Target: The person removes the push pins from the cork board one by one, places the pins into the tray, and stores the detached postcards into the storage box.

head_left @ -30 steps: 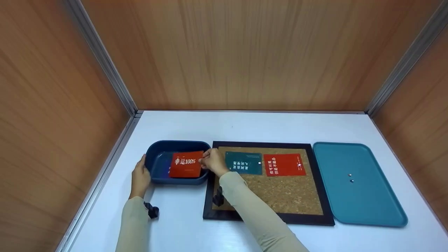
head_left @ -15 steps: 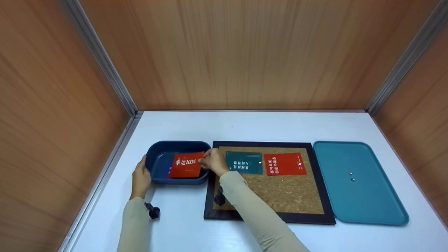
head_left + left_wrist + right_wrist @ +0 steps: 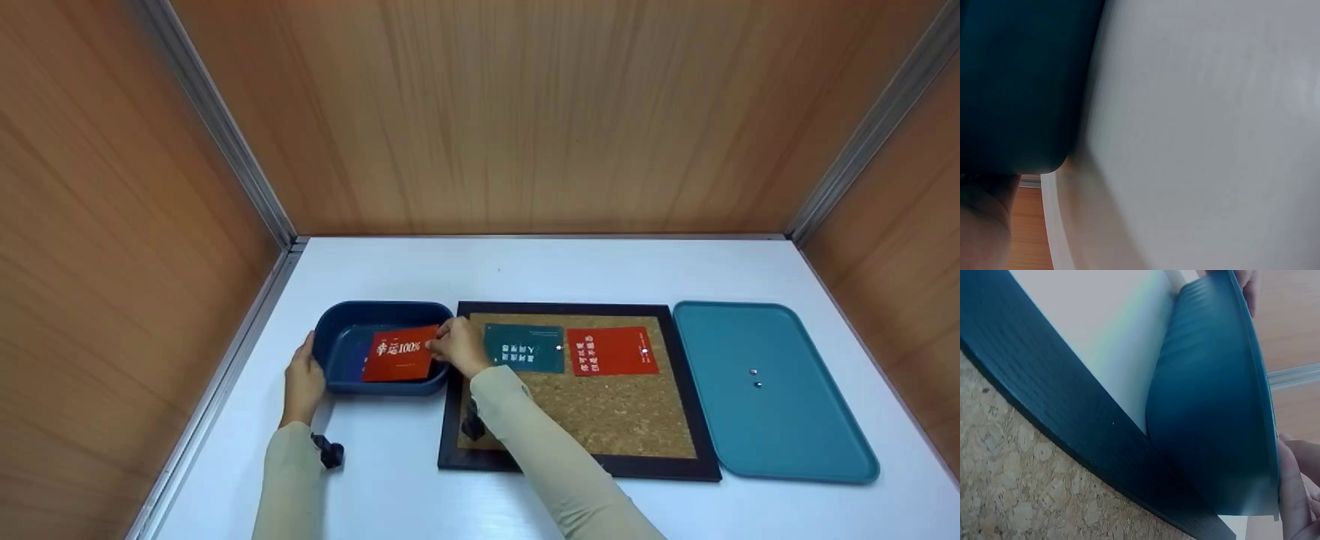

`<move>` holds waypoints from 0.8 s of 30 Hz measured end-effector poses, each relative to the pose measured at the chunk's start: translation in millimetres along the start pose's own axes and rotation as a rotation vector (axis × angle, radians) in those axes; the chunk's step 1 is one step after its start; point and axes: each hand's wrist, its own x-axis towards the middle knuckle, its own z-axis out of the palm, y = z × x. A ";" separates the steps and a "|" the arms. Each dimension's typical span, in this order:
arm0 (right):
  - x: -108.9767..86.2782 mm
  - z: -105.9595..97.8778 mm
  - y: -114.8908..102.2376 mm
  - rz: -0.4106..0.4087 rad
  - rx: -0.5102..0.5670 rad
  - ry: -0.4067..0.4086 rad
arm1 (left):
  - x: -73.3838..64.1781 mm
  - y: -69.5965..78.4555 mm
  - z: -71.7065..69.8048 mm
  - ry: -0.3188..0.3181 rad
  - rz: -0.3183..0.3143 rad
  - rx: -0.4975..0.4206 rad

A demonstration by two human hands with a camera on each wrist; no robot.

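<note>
My right hand (image 3: 459, 346) pinches the right edge of a red card (image 3: 394, 360) with white lettering, over the right half of a dark blue tub (image 3: 375, 388). A sliver of a purple-blue card (image 3: 365, 364) shows at its left edge. My left hand (image 3: 302, 384) rests against the tub's left outer wall with its fingers extended. In the right wrist view the tub's outer wall (image 3: 1213, 382) stands against the board's dark frame (image 3: 1061, 377), and the right fingers (image 3: 1292, 489) are at the rim. Most of the tub's floor is hidden by the red card.
Right of the tub lies a framed cork board (image 3: 600, 416). A green card (image 3: 525, 360) and another red card (image 3: 611, 364) are on it, with small shiny pins at their edges. A teal tray (image 3: 795, 435) holds two small pins (image 3: 756, 378). Wooden panels (image 3: 525, 112) enclose the white table (image 3: 390, 465).
The red card has tilted slightly, its upper left corner shifting a little to the right. Both hands have stayed in nearly the same place.
</note>
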 end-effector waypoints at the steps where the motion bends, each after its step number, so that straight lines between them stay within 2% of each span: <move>1: 0.1 -0.1 -0.2 -0.003 -0.024 0.003 | -0.1 -0.2 0.2 0.001 -0.001 0.001; 7: -0.8 -1.0 0.1 -0.028 -0.110 0.003 | -0.2 -1.9 1.5 0.001 -0.006 -0.001; 18: 2.4 0.1 -0.8 0.014 -0.032 -0.004 | 0.0 -1.1 -0.3 0.004 -0.007 -0.005; 24: 0.9 0.9 1.3 0.001 -0.012 -0.009 | -0.1 -3.2 -0.7 0.015 -0.009 -0.008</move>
